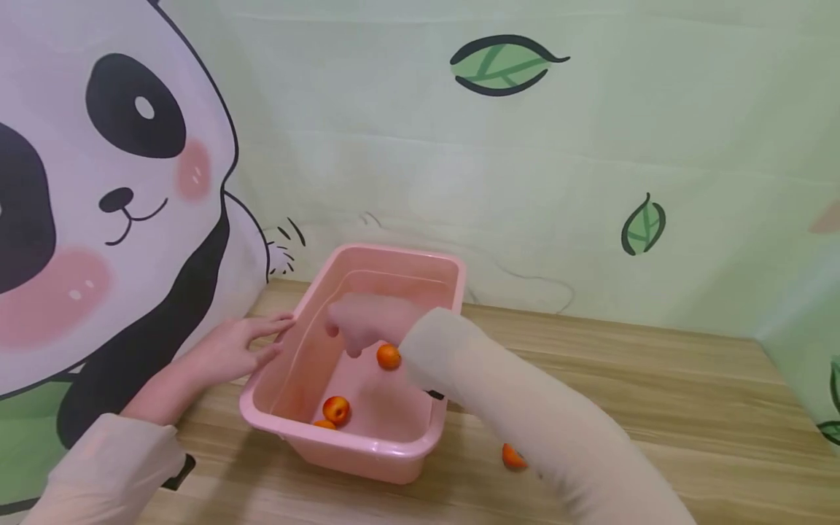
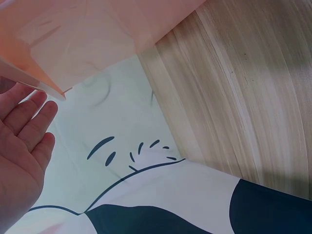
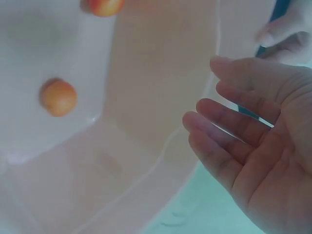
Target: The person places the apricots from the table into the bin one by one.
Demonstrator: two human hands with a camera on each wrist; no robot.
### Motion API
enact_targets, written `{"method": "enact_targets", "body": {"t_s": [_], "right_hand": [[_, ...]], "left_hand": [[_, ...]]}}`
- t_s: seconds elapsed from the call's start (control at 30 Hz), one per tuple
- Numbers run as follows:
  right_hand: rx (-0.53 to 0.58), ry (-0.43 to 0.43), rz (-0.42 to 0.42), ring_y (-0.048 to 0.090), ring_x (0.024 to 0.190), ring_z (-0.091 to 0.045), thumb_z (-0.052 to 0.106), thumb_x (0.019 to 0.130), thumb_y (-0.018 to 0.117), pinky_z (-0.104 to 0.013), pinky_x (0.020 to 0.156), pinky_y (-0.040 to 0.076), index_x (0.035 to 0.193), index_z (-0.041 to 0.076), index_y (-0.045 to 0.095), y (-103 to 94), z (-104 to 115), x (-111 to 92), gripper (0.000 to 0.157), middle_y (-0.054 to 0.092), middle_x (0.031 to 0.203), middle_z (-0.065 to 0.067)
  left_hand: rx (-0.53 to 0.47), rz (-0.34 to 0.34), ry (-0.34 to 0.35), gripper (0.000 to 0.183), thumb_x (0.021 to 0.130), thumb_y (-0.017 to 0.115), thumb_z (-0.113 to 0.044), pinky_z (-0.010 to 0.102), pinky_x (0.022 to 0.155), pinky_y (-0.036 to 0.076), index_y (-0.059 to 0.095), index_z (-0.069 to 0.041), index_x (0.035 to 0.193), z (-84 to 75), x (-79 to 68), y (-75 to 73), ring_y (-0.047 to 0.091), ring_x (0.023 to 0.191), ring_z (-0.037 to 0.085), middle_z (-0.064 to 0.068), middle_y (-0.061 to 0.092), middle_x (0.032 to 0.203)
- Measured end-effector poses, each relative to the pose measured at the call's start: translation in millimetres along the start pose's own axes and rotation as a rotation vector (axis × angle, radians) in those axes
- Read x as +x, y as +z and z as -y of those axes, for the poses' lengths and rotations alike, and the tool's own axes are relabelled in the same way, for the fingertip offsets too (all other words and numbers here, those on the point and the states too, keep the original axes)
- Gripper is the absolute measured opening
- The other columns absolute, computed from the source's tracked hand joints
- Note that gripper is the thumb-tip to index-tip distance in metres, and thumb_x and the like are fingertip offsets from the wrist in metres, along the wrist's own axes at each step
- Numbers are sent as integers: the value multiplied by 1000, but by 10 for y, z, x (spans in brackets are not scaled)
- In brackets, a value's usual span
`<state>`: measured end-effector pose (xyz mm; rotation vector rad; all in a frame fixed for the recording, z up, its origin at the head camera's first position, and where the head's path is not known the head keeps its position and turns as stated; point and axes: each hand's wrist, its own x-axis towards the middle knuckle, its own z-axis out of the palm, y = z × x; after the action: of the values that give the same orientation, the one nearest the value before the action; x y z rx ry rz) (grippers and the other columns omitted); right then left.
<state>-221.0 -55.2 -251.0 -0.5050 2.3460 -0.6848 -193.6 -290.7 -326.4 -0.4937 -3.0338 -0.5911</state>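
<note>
A pink plastic basin [image 1: 357,458] stands on the wooden table with several small orange-red fruits, nectarine-like, on its floor. One fruit [image 1: 389,356] lies near the middle; another fruit [image 1: 337,410] is by the near left corner, beside a partly hidden one. My right hand [image 1: 374,321] is inside the basin's outline, fingers loosely bent and apart, palm bare in the right wrist view. My left hand [image 1: 230,350] touches the left rim, its fingers [image 2: 41,119] nearly straight along the outer side in the left wrist view.
Right of the basin, an orange-red fruit [image 1: 514,457] lies on the wooden table [image 1: 623,379], partly covered by my right sleeve [image 1: 525,394]. Behind the table hangs a pale green backdrop [image 1: 394,146] printed with a panda and leaves.
</note>
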Motion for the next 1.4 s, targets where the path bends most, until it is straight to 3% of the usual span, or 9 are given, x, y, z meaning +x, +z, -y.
{"method": "enact_targets", "body": {"t_s": [0.03, 0.1, 0.27, 0.37, 0.57, 0.9, 1.13, 1.4], "right_hand": [[18, 8, -3, 49, 88, -18, 19, 74, 61, -34, 65, 43, 89, 37, 56, -27, -7, -37, 24, 52, 98, 12], [-172, -109, -12, 49, 90, -14, 17, 76, 62, -32, 68, 44, 89, 38, 54, -75, -63, -29, 26, 53, 97, 14], [-482, -307, -30, 49, 91, -8, 19, 77, 68, -25, 77, 46, 100, 31, 55, -148, -282, 123, 29, 54, 99, 13], [-557, -346, -18, 51, 94, -10, 19, 78, 68, -23, 78, 49, 109, 23, 57, -179, -405, 129, 33, 56, 106, 8], [-608, -406, -41, 53, 103, -17, 18, 81, 62, -29, 88, 46, 115, 12, 58, -268, -701, -1, 35, 57, 113, -2], [-602, -516, -183, 55, 101, -19, 17, 79, 62, -35, 87, 47, 113, 11, 60, -410, -1241, -349, 34, 60, 114, -3], [-519, -425, -140, 55, 100, -19, 17, 81, 61, -37, 86, 47, 114, 13, 59, -341, -1581, -513, 34, 59, 111, -1], [-518, -353, -39, 55, 93, -17, 11, 76, 64, -34, 82, 48, 110, 13, 61, -92, -1920, -480, 34, 58, 110, -1]], "left_hand": [[2, -1, 1, 44, 84, 58, -18, 54, 88, 42, 51, -4, 125, 3, 3, 2, 50, 113, 40, 17, 50, 129], [5, -5, 3, 43, 84, 58, -16, 54, 89, 42, 51, -3, 125, 11, 6, 7, 50, 113, 40, 17, 50, 130], [17, -20, 16, 42, 84, 58, -15, 53, 89, 42, 52, -3, 124, 21, 9, 17, 51, 112, 40, 17, 50, 129], [22, -24, 24, 42, 83, 58, -16, 53, 88, 43, 53, -3, 123, 10, 12, 15, 51, 111, 40, 16, 51, 128], [31, -18, 14, 43, 84, 58, -17, 54, 88, 43, 53, -3, 124, 3, 10, 14, 51, 111, 41, 16, 52, 127], [35, -14, 11, 44, 83, 58, -17, 55, 88, 42, 52, -4, 124, -10, 20, 16, 50, 111, 42, 17, 51, 128], [44, -15, 7, 44, 83, 59, -17, 55, 87, 42, 52, -4, 125, 0, 27, 22, 51, 110, 42, 17, 51, 127], [41, -16, 10, 44, 83, 59, -16, 55, 87, 42, 52, -3, 124, -13, 28, 23, 51, 110, 43, 18, 52, 127]]}}
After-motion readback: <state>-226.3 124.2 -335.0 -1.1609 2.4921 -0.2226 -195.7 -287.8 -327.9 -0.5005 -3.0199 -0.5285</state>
